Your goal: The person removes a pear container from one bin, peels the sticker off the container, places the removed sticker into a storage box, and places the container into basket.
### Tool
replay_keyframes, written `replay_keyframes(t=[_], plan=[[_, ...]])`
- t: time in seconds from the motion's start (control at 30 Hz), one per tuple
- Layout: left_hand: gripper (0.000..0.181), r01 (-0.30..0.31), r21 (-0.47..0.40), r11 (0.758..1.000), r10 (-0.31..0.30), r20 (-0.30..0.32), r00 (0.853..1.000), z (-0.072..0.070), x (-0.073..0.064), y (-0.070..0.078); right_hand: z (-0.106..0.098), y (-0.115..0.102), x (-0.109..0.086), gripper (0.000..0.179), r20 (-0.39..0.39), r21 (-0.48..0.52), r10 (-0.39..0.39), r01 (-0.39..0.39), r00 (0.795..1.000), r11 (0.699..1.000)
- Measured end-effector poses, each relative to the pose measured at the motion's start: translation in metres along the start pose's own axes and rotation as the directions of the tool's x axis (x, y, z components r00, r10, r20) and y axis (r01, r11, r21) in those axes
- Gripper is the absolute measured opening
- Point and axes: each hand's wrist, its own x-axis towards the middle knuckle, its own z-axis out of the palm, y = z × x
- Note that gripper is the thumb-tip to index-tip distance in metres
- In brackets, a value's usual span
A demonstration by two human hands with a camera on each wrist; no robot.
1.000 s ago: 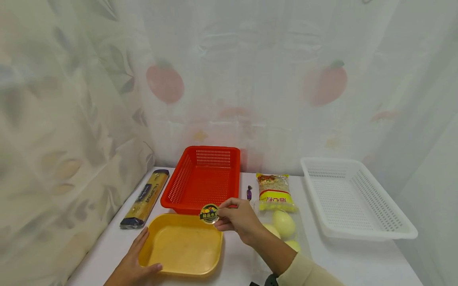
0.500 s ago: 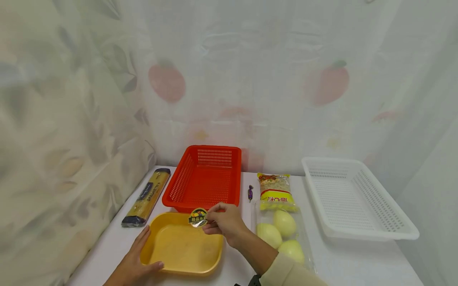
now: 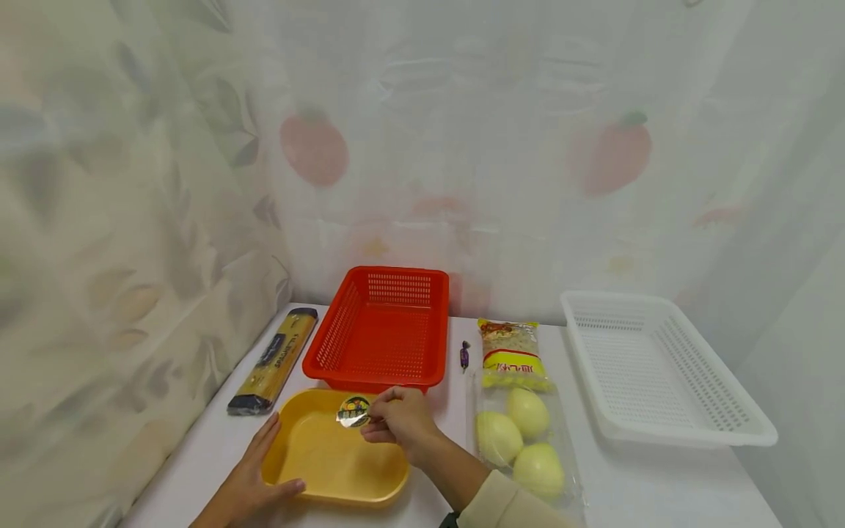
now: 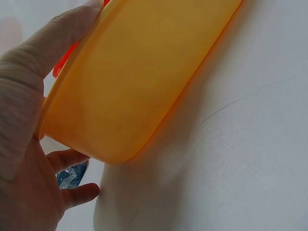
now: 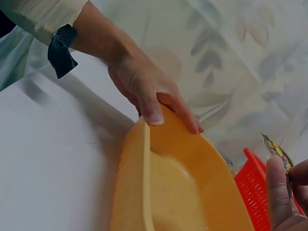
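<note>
My right hand (image 3: 404, 425) pinches a round fruit-print sticker (image 3: 353, 411) with Chinese lettering, on clear film, between thumb and fingers. It holds the sticker above the far side of a yellow plastic basin (image 3: 330, 456). At the basin's near-left corner, my left hand (image 3: 247, 473) holds the rim, thumb over the near edge and fingers along the left side. In the left wrist view, the thumb (image 4: 67, 33) lies across the rim while two other fingers show below it. In the right wrist view, the sticker (image 5: 278, 151) appears nearly edge-on between the fingertips.
A red basket (image 3: 389, 330) stands behind the basin, with a spaghetti pack (image 3: 276, 359) to its left. Rightward lie a purple-wrapped candy (image 3: 464, 356), a yellow food bag (image 3: 511, 348) and a clear pack of pale round produce (image 3: 528, 413). A white basket (image 3: 650, 359) sits far right.
My right hand has moved left and slightly down with the sticker, which now tilts flatter over the basin. The produce pack has come out from behind the forearm. My left hand keeps its place on the basin.
</note>
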Motion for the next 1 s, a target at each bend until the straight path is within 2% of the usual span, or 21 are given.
replay_keyframes(t=[0.27,0.57,0.83,1.0], plan=[[0.114,-0.070,0.007,0.998,0.070,-0.047,0.996,-0.001,0.000,0.001,0.008,0.015,0.008,0.004,-0.038,-0.023,0.029,-0.030,0.999,0.999],[0.115,-0.087,0.010,0.996,0.088,-0.063,0.994,0.000,0.001,0.002,0.017,0.030,0.014,0.006,-0.090,-0.050,0.057,-0.061,0.994,0.997],[0.116,-0.012,0.008,1.000,0.012,-0.006,1.000,-0.001,0.000,0.002,0.023,0.040,0.020,0.005,-0.146,-0.091,0.103,-0.117,0.984,0.989],[0.115,-0.014,0.004,1.000,0.014,-0.006,1.000,0.000,-0.001,0.001,0.025,0.047,0.022,0.006,-0.170,-0.115,0.123,-0.144,0.978,0.983]])
